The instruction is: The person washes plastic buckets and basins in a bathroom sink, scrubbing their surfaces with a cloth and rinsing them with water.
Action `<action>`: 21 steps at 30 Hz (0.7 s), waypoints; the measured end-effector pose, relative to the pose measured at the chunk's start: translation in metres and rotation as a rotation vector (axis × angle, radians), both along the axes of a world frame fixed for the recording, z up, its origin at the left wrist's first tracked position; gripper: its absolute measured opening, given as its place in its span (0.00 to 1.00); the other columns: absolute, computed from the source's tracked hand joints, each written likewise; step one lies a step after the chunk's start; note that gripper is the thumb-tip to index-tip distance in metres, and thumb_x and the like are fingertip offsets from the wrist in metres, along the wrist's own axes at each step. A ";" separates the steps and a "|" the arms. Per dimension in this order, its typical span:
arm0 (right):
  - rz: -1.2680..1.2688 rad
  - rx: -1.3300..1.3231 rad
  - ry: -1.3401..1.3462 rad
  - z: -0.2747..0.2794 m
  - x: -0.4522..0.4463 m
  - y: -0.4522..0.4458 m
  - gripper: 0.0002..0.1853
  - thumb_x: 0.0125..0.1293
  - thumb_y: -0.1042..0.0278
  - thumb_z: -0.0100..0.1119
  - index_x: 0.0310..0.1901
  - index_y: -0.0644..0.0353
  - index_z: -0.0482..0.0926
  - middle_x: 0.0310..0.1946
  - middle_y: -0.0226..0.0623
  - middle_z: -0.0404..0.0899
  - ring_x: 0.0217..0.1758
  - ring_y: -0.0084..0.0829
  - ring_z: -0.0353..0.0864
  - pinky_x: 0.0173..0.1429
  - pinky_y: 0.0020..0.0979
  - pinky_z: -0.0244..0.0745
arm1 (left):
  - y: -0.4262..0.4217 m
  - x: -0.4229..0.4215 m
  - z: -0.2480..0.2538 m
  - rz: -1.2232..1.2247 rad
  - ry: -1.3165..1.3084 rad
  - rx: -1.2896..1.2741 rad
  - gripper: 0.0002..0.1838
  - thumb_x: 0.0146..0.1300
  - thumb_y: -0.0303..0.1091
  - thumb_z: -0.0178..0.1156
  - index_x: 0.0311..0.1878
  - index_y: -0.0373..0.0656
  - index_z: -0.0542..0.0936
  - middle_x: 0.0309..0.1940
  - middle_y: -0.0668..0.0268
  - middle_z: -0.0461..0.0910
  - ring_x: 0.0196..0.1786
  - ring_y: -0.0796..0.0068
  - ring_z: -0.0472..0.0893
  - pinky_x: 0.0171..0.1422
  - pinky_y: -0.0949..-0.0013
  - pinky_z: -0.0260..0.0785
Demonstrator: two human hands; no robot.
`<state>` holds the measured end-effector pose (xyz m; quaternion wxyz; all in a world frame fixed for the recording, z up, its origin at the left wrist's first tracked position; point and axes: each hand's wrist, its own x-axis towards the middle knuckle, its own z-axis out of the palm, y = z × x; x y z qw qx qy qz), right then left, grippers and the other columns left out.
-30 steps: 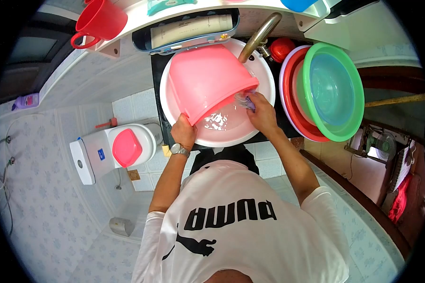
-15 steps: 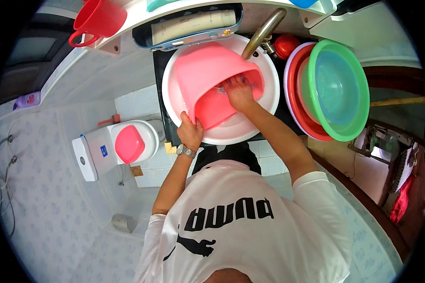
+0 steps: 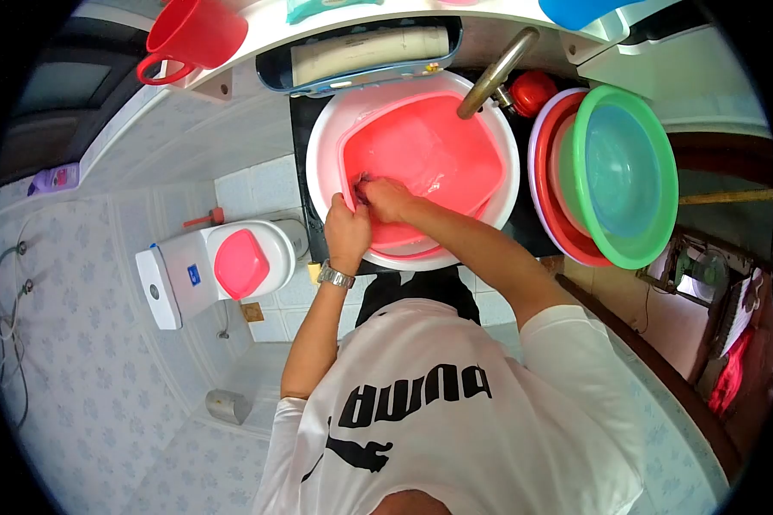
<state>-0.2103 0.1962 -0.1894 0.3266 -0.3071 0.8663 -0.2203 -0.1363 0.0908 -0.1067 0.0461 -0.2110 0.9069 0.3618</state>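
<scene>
"Where's the pink plastic basin (image 3: 429, 146)?"
"In the round white sink (image 3: 508, 184). The left hand (image 3: 348, 233) grips its rim."
"The right hand (image 3: 386, 199)?"
"Inside, curled; its grip is unclear."

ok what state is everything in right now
Pink container: in sink, opening up, wet inside
Left hand: gripping container rim
Right hand: inside container, grip unclear
Faucet: no stream visible
Basins: nested, tilted
Pink piece: lying on toilet
Red mug: on shelf
</scene>
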 end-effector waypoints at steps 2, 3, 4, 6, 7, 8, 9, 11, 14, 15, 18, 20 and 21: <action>0.082 0.026 0.133 -0.007 -0.008 0.007 0.15 0.63 0.68 0.54 0.51 0.56 0.79 0.48 0.49 0.81 0.50 0.50 0.83 0.50 0.44 0.81 | 0.007 -0.003 0.011 0.024 -0.036 -0.002 0.18 0.57 0.32 0.57 0.45 0.26 0.73 0.35 0.34 0.79 0.43 0.33 0.79 0.47 0.44 0.70; 0.162 0.055 0.265 -0.008 -0.012 0.014 0.13 0.63 0.67 0.55 0.49 0.56 0.79 0.45 0.49 0.82 0.49 0.47 0.83 0.49 0.43 0.81 | 0.008 -0.004 0.013 0.027 -0.034 -0.002 0.18 0.57 0.32 0.57 0.45 0.26 0.73 0.35 0.34 0.79 0.43 0.33 0.79 0.47 0.44 0.70; 0.163 0.056 0.267 -0.011 -0.017 0.019 0.13 0.63 0.67 0.55 0.49 0.56 0.79 0.45 0.49 0.82 0.49 0.47 0.83 0.49 0.43 0.81 | 0.009 -0.004 0.015 0.045 -0.067 -0.012 0.18 0.57 0.32 0.57 0.45 0.25 0.73 0.36 0.34 0.79 0.44 0.33 0.79 0.49 0.45 0.70; 0.158 0.185 0.376 -0.018 -0.030 0.033 0.13 0.63 0.66 0.54 0.48 0.57 0.79 0.43 0.48 0.82 0.48 0.42 0.84 0.48 0.42 0.81 | 0.006 -0.006 0.012 0.067 -0.097 -0.017 0.19 0.57 0.32 0.57 0.46 0.24 0.73 0.37 0.34 0.79 0.45 0.33 0.79 0.50 0.45 0.70; 0.162 0.189 0.376 -0.028 -0.036 0.039 0.13 0.63 0.66 0.54 0.48 0.57 0.79 0.43 0.48 0.82 0.48 0.42 0.84 0.48 0.42 0.81 | 0.004 -0.004 0.007 0.033 -0.078 -0.030 0.17 0.58 0.32 0.57 0.44 0.26 0.73 0.35 0.35 0.79 0.43 0.34 0.79 0.48 0.44 0.71; 0.102 0.255 0.407 -0.037 -0.043 0.045 0.13 0.64 0.66 0.54 0.48 0.58 0.78 0.45 0.47 0.82 0.48 0.42 0.84 0.48 0.42 0.81 | 0.002 -0.001 0.002 -0.002 -0.062 -0.042 0.15 0.59 0.32 0.57 0.42 0.27 0.72 0.33 0.36 0.80 0.40 0.35 0.80 0.46 0.44 0.71; 0.041 0.320 0.439 -0.044 -0.048 0.052 0.13 0.64 0.66 0.53 0.48 0.59 0.78 0.46 0.46 0.82 0.48 0.43 0.84 0.47 0.42 0.82 | 0.001 0.000 0.002 -0.001 -0.064 -0.038 0.15 0.59 0.32 0.57 0.42 0.27 0.72 0.33 0.36 0.80 0.40 0.35 0.80 0.46 0.44 0.71; 0.027 0.370 0.468 -0.047 -0.061 0.072 0.14 0.65 0.67 0.52 0.50 0.59 0.78 0.47 0.45 0.82 0.48 0.43 0.85 0.46 0.43 0.82 | 0.001 -0.002 0.005 -0.008 -0.068 -0.037 0.15 0.59 0.32 0.56 0.41 0.26 0.72 0.32 0.36 0.79 0.39 0.35 0.80 0.45 0.44 0.71; -0.055 0.474 0.352 -0.006 -0.059 0.077 0.16 0.67 0.65 0.50 0.53 0.58 0.78 0.47 0.45 0.84 0.50 0.44 0.85 0.48 0.44 0.82 | 0.001 0.000 0.005 0.041 -0.084 0.008 0.14 0.58 0.31 0.56 0.41 0.27 0.72 0.31 0.36 0.79 0.38 0.35 0.80 0.44 0.44 0.71; -0.121 0.526 0.209 0.009 -0.054 0.077 0.17 0.68 0.63 0.49 0.54 0.57 0.80 0.48 0.46 0.85 0.51 0.44 0.85 0.50 0.44 0.81 | 0.002 0.001 0.005 0.039 -0.084 0.011 0.14 0.58 0.31 0.56 0.41 0.27 0.72 0.31 0.36 0.79 0.38 0.35 0.80 0.44 0.44 0.71; 0.190 0.512 0.253 -0.012 -0.032 0.085 0.16 0.64 0.61 0.56 0.49 0.57 0.84 0.44 0.46 0.86 0.46 0.44 0.87 0.44 0.45 0.82 | 0.003 0.004 0.001 0.077 -0.062 0.039 0.18 0.56 0.32 0.57 0.44 0.26 0.73 0.31 0.36 0.80 0.39 0.35 0.80 0.44 0.44 0.71; 0.295 0.481 0.069 -0.006 -0.030 0.071 0.15 0.60 0.60 0.58 0.45 0.57 0.85 0.42 0.46 0.86 0.44 0.42 0.87 0.41 0.45 0.81 | 0.003 0.004 -0.002 0.058 -0.062 0.038 0.17 0.56 0.31 0.57 0.45 0.26 0.74 0.33 0.36 0.80 0.40 0.35 0.80 0.44 0.46 0.71; 0.396 0.446 -0.116 0.004 -0.028 0.060 0.14 0.57 0.60 0.61 0.41 0.57 0.86 0.41 0.45 0.86 0.43 0.40 0.87 0.39 0.45 0.81 | 0.003 0.004 -0.002 0.057 -0.061 0.037 0.17 0.56 0.31 0.57 0.45 0.26 0.74 0.33 0.36 0.80 0.40 0.35 0.80 0.44 0.46 0.71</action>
